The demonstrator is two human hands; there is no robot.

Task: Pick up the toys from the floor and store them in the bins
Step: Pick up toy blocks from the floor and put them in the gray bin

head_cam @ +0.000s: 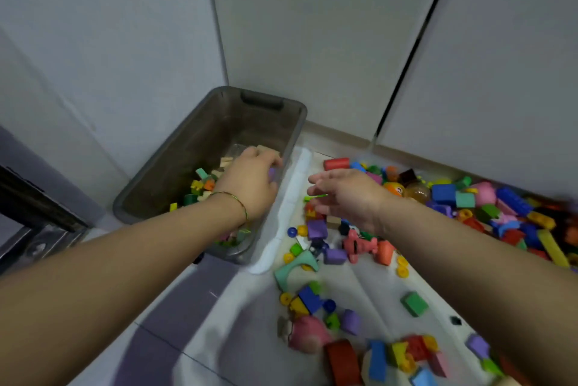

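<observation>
A smoky grey plastic bin (200, 135) stands in the corner with several coloured and wooden blocks at its bottom. My left hand (250, 182) is over the bin's right side, fingers curled round a small purple block (271, 173). My right hand (347, 195) hovers above the toy pile on the floor mat with fingers spread and relaxed, holding nothing. Under it lie a thin green stick (316, 197), a purple block (316, 228) and a pink toy figure (356, 245).
Several toys cover the white mat (291, 198): a teal arch (295, 270), a green cube (414, 303), a red cylinder (336, 163), bricks at the right. White cupboard doors (344, 41) close the back. A dark object (34, 198) stands at the left.
</observation>
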